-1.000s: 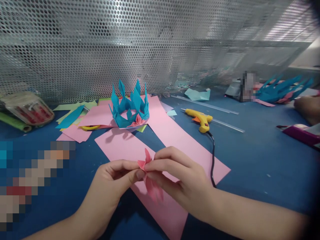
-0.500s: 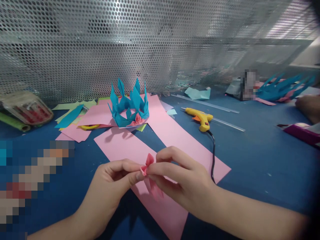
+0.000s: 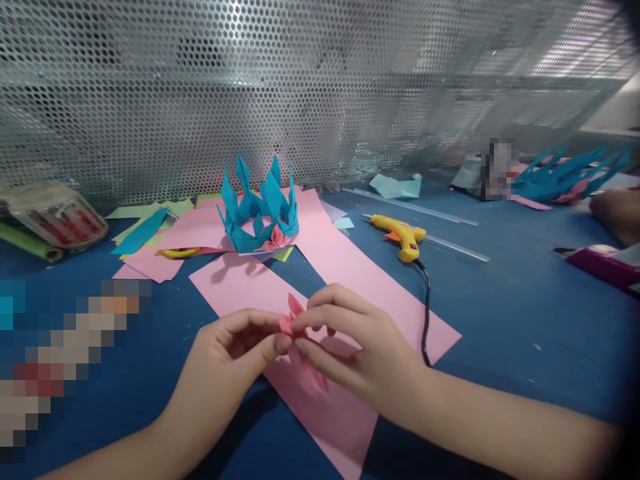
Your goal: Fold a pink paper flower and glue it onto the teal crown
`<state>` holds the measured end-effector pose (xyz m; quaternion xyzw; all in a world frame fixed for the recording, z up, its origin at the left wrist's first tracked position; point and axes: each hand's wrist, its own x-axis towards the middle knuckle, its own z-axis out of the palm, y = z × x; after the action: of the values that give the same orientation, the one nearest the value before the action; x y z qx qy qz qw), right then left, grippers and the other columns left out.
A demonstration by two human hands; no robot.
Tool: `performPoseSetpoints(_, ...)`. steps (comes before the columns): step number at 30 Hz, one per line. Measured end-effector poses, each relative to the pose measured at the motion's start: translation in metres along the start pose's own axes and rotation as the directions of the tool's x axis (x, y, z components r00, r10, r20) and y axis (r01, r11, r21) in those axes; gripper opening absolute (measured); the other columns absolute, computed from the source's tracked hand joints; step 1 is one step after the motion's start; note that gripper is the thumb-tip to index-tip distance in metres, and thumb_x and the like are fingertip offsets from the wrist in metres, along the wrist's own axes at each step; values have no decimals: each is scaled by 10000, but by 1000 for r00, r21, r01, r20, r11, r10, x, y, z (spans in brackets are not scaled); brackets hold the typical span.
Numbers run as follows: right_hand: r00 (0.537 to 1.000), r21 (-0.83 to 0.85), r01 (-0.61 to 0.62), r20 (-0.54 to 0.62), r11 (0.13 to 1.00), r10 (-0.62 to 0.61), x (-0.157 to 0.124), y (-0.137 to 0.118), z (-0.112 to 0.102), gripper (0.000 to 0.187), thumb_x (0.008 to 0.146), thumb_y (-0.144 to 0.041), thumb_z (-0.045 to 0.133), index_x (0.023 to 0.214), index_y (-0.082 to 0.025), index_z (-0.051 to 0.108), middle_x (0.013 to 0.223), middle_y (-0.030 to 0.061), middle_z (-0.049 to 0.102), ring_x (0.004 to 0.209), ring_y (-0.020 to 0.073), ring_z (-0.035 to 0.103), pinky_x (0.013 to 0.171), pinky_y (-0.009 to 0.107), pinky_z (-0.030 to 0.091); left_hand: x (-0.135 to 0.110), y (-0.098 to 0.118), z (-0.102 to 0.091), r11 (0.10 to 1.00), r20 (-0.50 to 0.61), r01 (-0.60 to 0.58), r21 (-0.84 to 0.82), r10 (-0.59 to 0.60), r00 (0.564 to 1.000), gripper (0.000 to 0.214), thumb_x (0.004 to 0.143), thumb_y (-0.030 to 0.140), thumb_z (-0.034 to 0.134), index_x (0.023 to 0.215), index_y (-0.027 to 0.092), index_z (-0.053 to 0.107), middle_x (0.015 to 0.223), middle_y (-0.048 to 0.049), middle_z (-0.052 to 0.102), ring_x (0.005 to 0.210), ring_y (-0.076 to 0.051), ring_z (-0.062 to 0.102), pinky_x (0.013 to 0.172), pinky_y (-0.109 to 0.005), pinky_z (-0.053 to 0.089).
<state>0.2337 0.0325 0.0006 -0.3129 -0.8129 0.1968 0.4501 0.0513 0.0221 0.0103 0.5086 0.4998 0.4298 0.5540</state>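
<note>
Both of my hands pinch a small folded pink paper flower (image 3: 296, 319) just above a long pink paper strip (image 3: 320, 407) on the blue table (image 3: 525, 320). My left hand (image 3: 227, 360) grips it from the left with thumb and forefinger. My right hand (image 3: 350, 347) pinches it from the right, fingers curled. Part of the flower hangs below my fingers. Behind them stands a blue folded paper crown (image 3: 257, 210) with a pink flower stuck on its front.
A yellow glue gun (image 3: 403, 239) lies at the right with its black cord (image 3: 426, 313) running toward me. Pink, green and blue paper scraps lie at back left, beside a clear plastic packet (image 3: 57, 220). Another person's hand (image 3: 617, 213) is at far right. Perforated metal wall behind.
My hands have shifted slightly up and away, still pinching the pink flower; its upper petals are turned and more covered by my right fingers.
</note>
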Motion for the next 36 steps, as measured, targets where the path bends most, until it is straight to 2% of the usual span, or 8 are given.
performPoseSetpoints(5, 994, 3, -6, 113, 1000, 6, 4, 12, -6, 117, 899, -122, 576, 918, -205, 656, 948, 51, 528, 857, 140, 599, 742, 283, 563, 4, 1, -3, 997, 51, -62, 48, 60, 997, 81, 755, 246, 728, 815, 271, 777, 816, 8, 766, 738, -167, 711, 706, -223, 567)
performPoseSetpoints(9, 986, -30, 72, 156, 997, -66, 6, 12, -9, 172, 942, -121, 501, 900, -186, 654, 920, 52, 512, 798, 122, 580, 669, 244, 546, 6, 3, -7, 987, 84, -115, 112, 106, 991, 166, 744, 140, 695, 758, 277, 787, 833, 11, 774, 777, -168, 711, 746, -208, 551)
performPoseSetpoints(13, 972, -33, 144, 194, 989, -135, 5, 7, -9, 198, 961, -124, 479, 952, -180, 669, 877, 48, 534, 769, 113, 584, 662, 219, 535, 6, 6, -9, 985, 88, -124, 123, 113, 990, 231, 738, 83, 654, 695, 273, 777, 747, 22, 763, 736, -157, 703, 686, -189, 541)
performPoseSetpoints(19, 957, -175, 274, 148, 945, -250, 3, 7, -9, 114, 952, -197, 527, 957, -186, 641, 850, 54, 604, 759, 125, 611, 660, 227, 526, 5, 5, -7, 997, 71, -60, 39, 57, 996, 38, 702, 202, 766, 694, 227, 738, 725, 3, 747, 672, -155, 698, 639, -206, 569)
performPoseSetpoints(22, 947, -234, 306, 169, 923, -272, 2, 9, -9, 106, 917, -254, 568, 946, -176, 634, 867, 70, 621, 774, 150, 615, 664, 262, 523, 5, 3, -6, 999, 62, -38, 10, 37, 997, 68, 701, 237, 785, 720, 212, 725, 733, -3, 742, 690, -152, 700, 639, -194, 568)
performPoseSetpoints(29, 954, -228, 271, 194, 935, -230, 2, 11, -5, 130, 956, -230, 546, 899, -167, 644, 855, 64, 644, 725, 132, 602, 640, 252, 505, 4, 2, -6, 997, 74, 69, -32, -67, 995, 127, 686, 242, 821, 737, 222, 707, 778, 21, 749, 773, -129, 700, 710, -157, 538)
performPoseSetpoints(32, 962, -159, 235, 177, 959, -207, 2, 10, -5, 121, 952, -211, 550, 898, -161, 646, 847, 62, 640, 744, 135, 607, 655, 246, 515, 3, 1, -7, 986, 84, 153, -65, -148, 985, 136, 727, 271, 800, 783, 224, 685, 768, 30, 743, 748, -108, 682, 691, -152, 513)
performPoseSetpoints(36, 968, -118, 190, 191, 975, -165, 3, 11, -6, 122, 943, -173, 543, 878, -163, 646, 860, 61, 623, 757, 127, 607, 674, 225, 523, 2, 0, -7, 971, 112, 222, -88, -212, 971, 147, 770, 264, 760, 729, 201, 634, 741, 26, 727, 738, -97, 654, 696, -162, 484)
